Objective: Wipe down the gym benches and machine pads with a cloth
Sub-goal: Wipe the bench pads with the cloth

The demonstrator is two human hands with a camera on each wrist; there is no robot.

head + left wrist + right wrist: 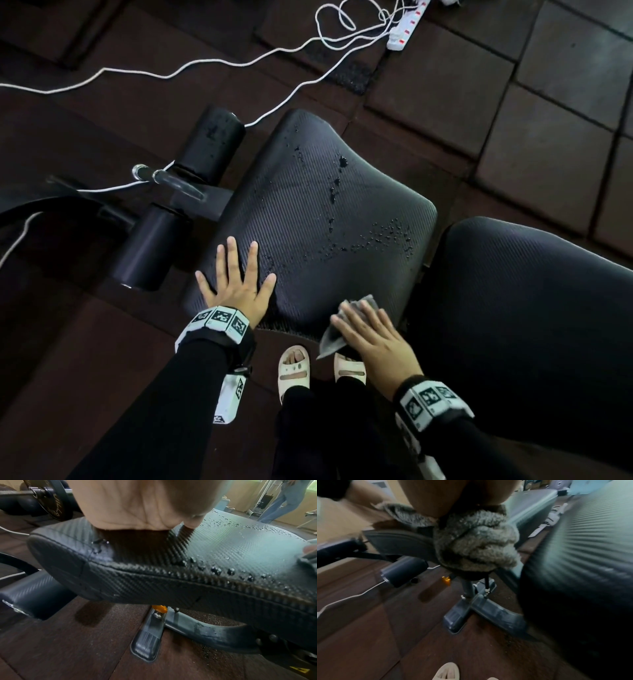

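Observation:
The black textured seat pad (pixel 318 212) of a gym bench fills the middle of the head view, dotted with water droplets (pixel 387 234). My left hand (pixel 236 277) lies flat on its near left corner with fingers spread and straight. My right hand (pixel 370 332) presses a grey fluffy cloth (pixel 330 337) onto the pad's near right edge with straight fingers. In the right wrist view the cloth (pixel 476 545) bunches under the palm. The left wrist view shows the palm (pixel 137 504) on the wet pad (pixel 223 550). The larger back pad (pixel 534 325) lies to the right.
Two black foam rollers (pixel 212 144) (pixel 147 246) stick out left of the seat. White cables (pixel 191 65) and a power strip (pixel 407 24) lie on the dark rubber floor tiles. My feet in white sandals (pixel 294 368) stand under the seat's near edge. Another person's legs (pixel 281 501) stand beyond.

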